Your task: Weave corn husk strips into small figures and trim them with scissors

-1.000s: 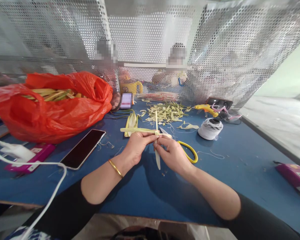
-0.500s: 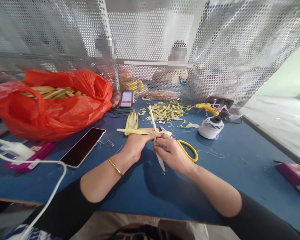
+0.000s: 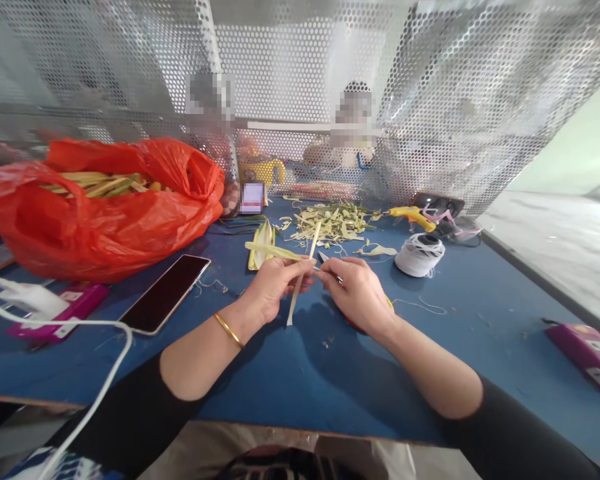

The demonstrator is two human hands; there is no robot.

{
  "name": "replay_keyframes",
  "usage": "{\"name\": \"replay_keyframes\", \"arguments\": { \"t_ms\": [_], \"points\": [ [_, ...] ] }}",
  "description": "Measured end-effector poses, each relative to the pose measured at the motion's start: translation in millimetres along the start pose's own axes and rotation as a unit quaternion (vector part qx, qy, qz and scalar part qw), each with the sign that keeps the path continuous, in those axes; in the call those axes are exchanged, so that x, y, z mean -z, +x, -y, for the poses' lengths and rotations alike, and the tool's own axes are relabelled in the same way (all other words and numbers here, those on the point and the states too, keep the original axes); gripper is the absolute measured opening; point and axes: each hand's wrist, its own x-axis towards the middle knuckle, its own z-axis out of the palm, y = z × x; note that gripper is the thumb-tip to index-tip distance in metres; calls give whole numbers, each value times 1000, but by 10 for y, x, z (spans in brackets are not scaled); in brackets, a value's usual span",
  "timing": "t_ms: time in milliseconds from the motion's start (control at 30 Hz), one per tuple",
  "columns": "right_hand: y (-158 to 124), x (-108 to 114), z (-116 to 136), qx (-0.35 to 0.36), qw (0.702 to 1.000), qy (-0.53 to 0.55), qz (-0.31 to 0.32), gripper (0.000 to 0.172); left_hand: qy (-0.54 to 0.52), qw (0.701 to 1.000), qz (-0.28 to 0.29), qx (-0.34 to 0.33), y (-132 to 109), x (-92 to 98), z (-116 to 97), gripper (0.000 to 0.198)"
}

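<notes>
My left hand (image 3: 275, 283), with a gold bangle on the wrist, pinches crossed pale yellow-green leaf strips (image 3: 273, 250) at their crossing. One strip points left; another runs from upper right down below the fingers. My right hand (image 3: 355, 287) is closed just to the right, its fingertips close to the crossing. Something thin and dark shows at its fingers, too small to name. Behind and beneath this hand lie scissors (image 3: 323, 257), the blade tip showing and the yellow handle mostly hidden. A broad leaf piece (image 3: 263, 240) lies beyond my left hand.
A red plastic bag (image 3: 145, 220) of leaf strips stands left, near a phone (image 3: 167, 293) and purple power strip (image 3: 83, 303). Leaf scraps (image 3: 330, 221), a yellow glue gun (image 3: 413, 217) and white thread spool (image 3: 420, 255) lie beyond. People sit behind the perforated screen (image 3: 290, 80).
The leaf strips have turned in my left hand, and the downward strip now slants left. My right hand has let go of that strip and moved slightly right, over the scissors' handle.
</notes>
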Motion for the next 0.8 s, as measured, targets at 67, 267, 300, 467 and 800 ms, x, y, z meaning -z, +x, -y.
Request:
{"name": "replay_keyframes", "arguments": {
  "t_ms": [67, 267, 300, 467, 800],
  "points": [
    [-9, -8, 8, 10, 1000, -1, 6, 27, 23, 1000, -16, -9, 6, -17, 19, 17],
    [10, 43, 24, -69, 991, 105, 53, 31, 24, 999, -29, -21, -6, -43, 19, 15],
    [23, 42, 16, -96, 984, 140, 57, 33, 24, 999, -21, -13, -14, -41, 11, 15],
    [81, -10, -22, -206, 911, 355, 27, 38, 46, 997, 46, 34, -60, -27, 3, 24],
    [38, -159, -52, -241, 881, 406, -38, 32, 108, 992, 71, -11, -45, -50, 98, 23]
  ]
}}
